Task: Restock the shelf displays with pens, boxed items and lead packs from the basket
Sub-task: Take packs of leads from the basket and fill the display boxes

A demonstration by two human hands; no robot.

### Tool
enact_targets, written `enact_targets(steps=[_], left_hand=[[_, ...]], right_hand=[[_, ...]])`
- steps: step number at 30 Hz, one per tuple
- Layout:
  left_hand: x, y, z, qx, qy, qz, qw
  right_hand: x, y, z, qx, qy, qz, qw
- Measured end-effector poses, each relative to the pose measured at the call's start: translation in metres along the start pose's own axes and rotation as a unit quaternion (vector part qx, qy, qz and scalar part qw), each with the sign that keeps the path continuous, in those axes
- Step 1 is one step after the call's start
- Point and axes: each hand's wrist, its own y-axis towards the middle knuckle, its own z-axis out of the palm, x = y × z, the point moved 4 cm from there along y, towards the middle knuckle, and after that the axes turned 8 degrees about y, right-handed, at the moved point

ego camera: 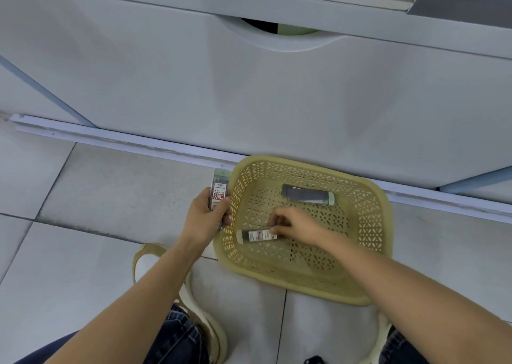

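Down at floor level here. Basket parked on the floor, back rim right up by the foot of a white drawer front, presumably to keep stock in easy reach while crouching.

Left grip curled round a lead pack, label up, just outside the basket's left rim. Might be more than one stacked in there, can't tell for sure. Probably used as the collecting side to save trips.

Right grip reaching inside the basket, fingertips pinching the near pack by its right end. Near pack lying flat on the basket bottom, not lifted yet as far as visible. Far pack also lying flat, toward the back wall, well apart from both grips.

No pens or boxed items visible in the basket, so guessing near the tail end of the job, with just these packs left. Next up, likely handing the near pack over to the left, then going for the far one. Slick little cases, so some risk of one sliding out of a full grip. Shelf displays themselves out of shot.
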Motion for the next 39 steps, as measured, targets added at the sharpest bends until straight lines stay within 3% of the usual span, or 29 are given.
enact_targets(steps=[2,5,11,15,17,19,20,22,25,32,37,39], left_hand=[[-0.002,0.001,0.007,-0.034,0.018,0.004,0.999],[-0.007,-0.004,0.026,-0.037,-0.019,0.003,0.999],[-0.012,-0.015,0.071,0.015,-0.072,-0.025,0.997],[-0.008,-0.013,0.074,0.004,-0.068,-0.03,0.997],[-0.006,-0.01,0.073,0.015,-0.071,-0.026,0.997],[-0.004,-0.007,0.071,0.019,-0.058,-0.027,0.998],[-0.004,-0.006,0.069,0.02,-0.055,-0.03,0.998],[-0.001,-0.004,0.068,0.026,-0.061,-0.041,0.997],[0.005,-0.003,0.067,0.041,-0.063,-0.055,0.996],[0.018,0.001,0.064,0.037,-0.062,-0.076,0.995],[0.019,0.001,0.065,0.034,-0.079,-0.081,0.993],[0.019,0.001,0.065,0.036,-0.081,-0.08,0.993]], right_hand=[[-0.009,-0.014,-0.012,-0.034,0.125,0.017,0.991],[-0.014,-0.031,-0.021,-0.076,0.33,0.028,0.94],[0.007,-0.042,-0.014,-0.053,0.438,-0.021,0.897],[0.01,-0.042,-0.018,-0.053,0.427,-0.031,0.902],[0.005,-0.039,-0.024,-0.068,0.379,-0.031,0.923],[-0.009,-0.034,-0.036,-0.152,0.184,-0.023,0.971],[-0.017,-0.033,-0.043,-0.202,0.061,-0.009,0.977],[-0.031,-0.032,-0.05,-0.245,-0.116,0.028,0.962],[-0.046,-0.026,-0.042,-0.217,-0.22,0.045,0.95],[-0.056,-0.031,-0.037,-0.215,-0.188,-0.004,0.958],[-0.061,-0.04,-0.033,-0.156,-0.096,-0.015,0.983],[-0.061,-0.043,-0.039,-0.185,-0.039,-0.015,0.982]])
